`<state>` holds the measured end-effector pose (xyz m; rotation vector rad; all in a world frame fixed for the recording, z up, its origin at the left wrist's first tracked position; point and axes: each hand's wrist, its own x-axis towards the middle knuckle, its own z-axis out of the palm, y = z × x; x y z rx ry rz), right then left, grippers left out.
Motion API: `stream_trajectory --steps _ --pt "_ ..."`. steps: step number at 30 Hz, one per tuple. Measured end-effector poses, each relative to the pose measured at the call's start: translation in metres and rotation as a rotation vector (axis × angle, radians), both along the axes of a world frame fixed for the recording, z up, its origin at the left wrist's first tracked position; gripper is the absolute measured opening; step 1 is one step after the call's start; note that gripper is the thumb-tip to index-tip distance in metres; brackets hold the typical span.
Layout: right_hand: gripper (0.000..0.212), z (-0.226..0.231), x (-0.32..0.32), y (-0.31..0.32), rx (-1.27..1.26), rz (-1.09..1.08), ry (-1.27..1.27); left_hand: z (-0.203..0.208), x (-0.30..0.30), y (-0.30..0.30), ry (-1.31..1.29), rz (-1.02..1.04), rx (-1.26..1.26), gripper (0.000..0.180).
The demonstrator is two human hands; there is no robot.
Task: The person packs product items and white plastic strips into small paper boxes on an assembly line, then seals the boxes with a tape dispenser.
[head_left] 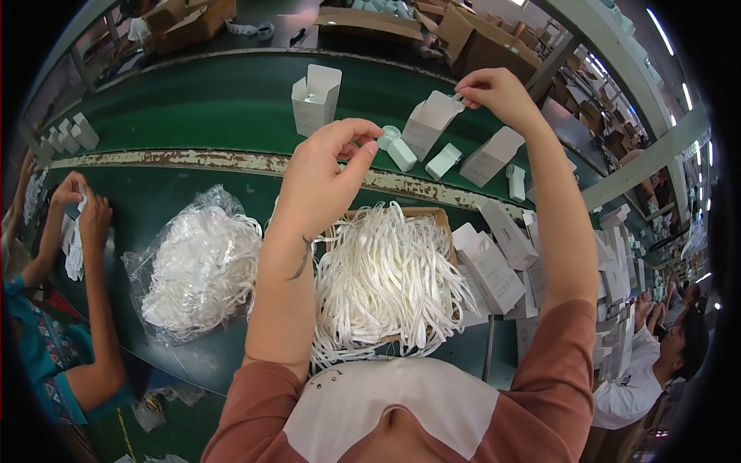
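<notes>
My right hand reaches to the far side of an upright white box, its fingertips pinched on the edge of that box's flap. Half curled, my left hand hovers over the painted ledge with thumb and fingers apart; I see nothing held in it. Just beyond its fingertips, a pale green handheld device with a round top leans near the box. Another pale green device lies to the right. Behind my left hand stands an open white box with a pale item inside.
White straps heap over a cardboard tray before me. Left of them lies a clear bag of more straps. White boxes pile up at right. A co-worker's hands work at far left; another person sits at right.
</notes>
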<state>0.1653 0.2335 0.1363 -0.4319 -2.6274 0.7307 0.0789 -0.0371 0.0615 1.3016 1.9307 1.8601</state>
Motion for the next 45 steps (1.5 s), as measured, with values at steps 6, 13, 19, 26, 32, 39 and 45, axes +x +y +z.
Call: stream_trajectory --steps 6,13,19,26,32,39,45 --pt "0.013 0.009 -0.018 -0.012 -0.031 0.074 -0.098 -0.004 -0.004 -0.001 0.031 0.016 0.04 0.019" --pt "0.015 0.019 -0.025 -0.022 0.023 0.079 -0.104 0.001 -0.004 -0.003 0.02 0.027 -0.016 0.016" --pt "0.015 -0.028 -0.057 0.001 0.075 0.025 -0.084 0.0 -0.003 -0.001 0.02 0.002 -0.008 0.016" --pt "0.02 -0.087 -0.068 -0.033 0.662 0.073 -0.049 -0.003 -0.01 -0.001 0.038 0.017 0.026 0.018" --pt "0.035 -0.156 -0.091 -0.069 0.474 0.028 -0.5 -0.003 -0.013 -0.008 0.01 0.044 -0.009 0.017" --pt "0.035 -0.159 -0.078 -0.051 0.301 0.089 -0.051 -0.004 -0.025 -0.001 0.031 0.136 -0.029 0.018" --pt "0.031 -0.057 -0.017 -0.046 -0.62 0.033 0.051 0.018 -0.089 0.103 0.264 0.433 -0.018 0.018"
